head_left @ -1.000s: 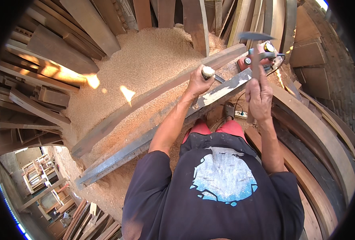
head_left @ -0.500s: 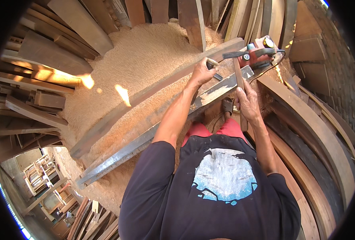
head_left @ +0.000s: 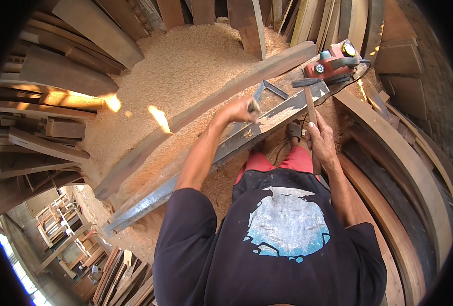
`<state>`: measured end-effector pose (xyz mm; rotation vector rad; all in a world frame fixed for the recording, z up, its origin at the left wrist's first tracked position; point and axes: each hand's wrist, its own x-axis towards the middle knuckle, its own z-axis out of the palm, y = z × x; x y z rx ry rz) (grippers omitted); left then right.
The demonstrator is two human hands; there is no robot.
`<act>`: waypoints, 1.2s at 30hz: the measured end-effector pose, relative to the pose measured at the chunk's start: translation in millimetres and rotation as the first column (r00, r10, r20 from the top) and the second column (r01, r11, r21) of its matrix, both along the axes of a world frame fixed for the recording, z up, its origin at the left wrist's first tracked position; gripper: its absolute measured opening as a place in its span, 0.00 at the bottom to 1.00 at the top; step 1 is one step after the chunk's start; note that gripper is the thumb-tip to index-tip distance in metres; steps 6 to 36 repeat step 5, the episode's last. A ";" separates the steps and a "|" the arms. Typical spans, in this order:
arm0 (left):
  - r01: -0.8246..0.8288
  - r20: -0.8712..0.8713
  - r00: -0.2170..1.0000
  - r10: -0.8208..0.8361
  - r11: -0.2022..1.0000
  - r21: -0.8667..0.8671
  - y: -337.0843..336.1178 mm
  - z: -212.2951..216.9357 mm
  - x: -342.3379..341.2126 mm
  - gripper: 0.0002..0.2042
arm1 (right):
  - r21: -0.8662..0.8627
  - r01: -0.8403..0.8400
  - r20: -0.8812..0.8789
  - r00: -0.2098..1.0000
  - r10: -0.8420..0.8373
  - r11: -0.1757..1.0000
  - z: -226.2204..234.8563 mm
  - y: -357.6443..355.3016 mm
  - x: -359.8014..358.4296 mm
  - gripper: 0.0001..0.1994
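My left hand, slightly blurred, is closed around a chisel; only its round handle end shows and the blade is hidden. It hovers over a long dark timber beam that slants from lower left to upper right. A pale, rough patch of bare wood runs along the beam's top, with loose chips beside it. My right hand grips a hammer by its wooden handle, the head up near the beam's right end. Beyond my left hand lies an angled metal square.
A red electric planer with a cord sits at the beam's far right end. Behind runs a second long beam. Sawdust covers the ground. Stacked planks stand around, and curved timbers lie on the right.
My left hand has moved left and nearer with the chisel, uncovering the metal square. The hammer in my right hand has come down, its head now lower by the beam's end.
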<state>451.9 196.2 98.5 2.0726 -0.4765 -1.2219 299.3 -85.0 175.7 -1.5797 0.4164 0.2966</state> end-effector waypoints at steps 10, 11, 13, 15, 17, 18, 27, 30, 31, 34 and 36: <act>0.196 0.238 0.933 -0.272 0.934 0.298 25.3 -26.9 -53.0 0.33 | 0.027 0.016 -0.024 1.000 -0.015 1.000 5.2 10.0 5.4 0.27; 0.196 0.238 0.933 -0.272 0.934 0.298 25.3 -26.9 -53.0 0.33 | 0.027 0.016 -0.024 1.000 -0.015 1.000 5.2 10.0 5.4 0.27; 0.196 0.238 0.933 -0.272 0.934 0.298 25.3 -26.9 -53.0 0.33 | 0.027 0.016 -0.024 1.000 -0.015 1.000 5.2 10.0 5.4 0.27; 0.196 0.238 0.933 -0.272 0.934 0.298 25.3 -26.9 -53.0 0.33 | 0.027 0.016 -0.024 1.000 -0.015 1.000 5.2 10.0 5.4 0.27; 0.196 0.238 0.933 -0.272 0.934 0.298 25.3 -26.9 -53.0 0.33 | 0.027 0.016 -0.024 1.000 -0.015 1.000 5.2 10.0 5.4 0.27; 0.196 0.238 0.933 -0.272 0.934 0.298 25.3 -26.9 -53.0 0.33 | 0.027 0.016 -0.024 1.000 -0.015 1.000 5.2 10.0 5.4 0.27; 0.196 0.238 0.933 -0.272 0.934 0.298 25.3 -26.9 -53.0 0.33 | 0.027 0.016 -0.024 1.000 -0.015 1.000 5.2 10.0 5.4 0.27; 0.196 0.238 0.933 -0.272 0.934 0.298 25.3 -26.9 -53.0 0.33 | 0.027 0.016 -0.024 1.000 -0.015 1.000 5.2 10.0 5.4 0.27; 0.196 0.238 0.933 -0.272 0.934 0.298 25.3 -26.9 -53.0 0.33 | 0.027 0.016 -0.024 1.000 -0.015 1.000 5.2 10.0 5.4 0.27; 0.196 0.238 0.933 -0.272 0.934 0.298 25.3 -26.9 -53.0 0.33 | 0.027 0.016 -0.024 1.000 -0.015 1.000 5.2 10.0 5.4 0.27; 0.196 0.238 0.933 -0.272 0.934 0.298 25.3 -26.9 -53.0 0.33 | 0.027 0.016 -0.024 1.000 -0.015 1.000 5.2 10.0 5.4 0.27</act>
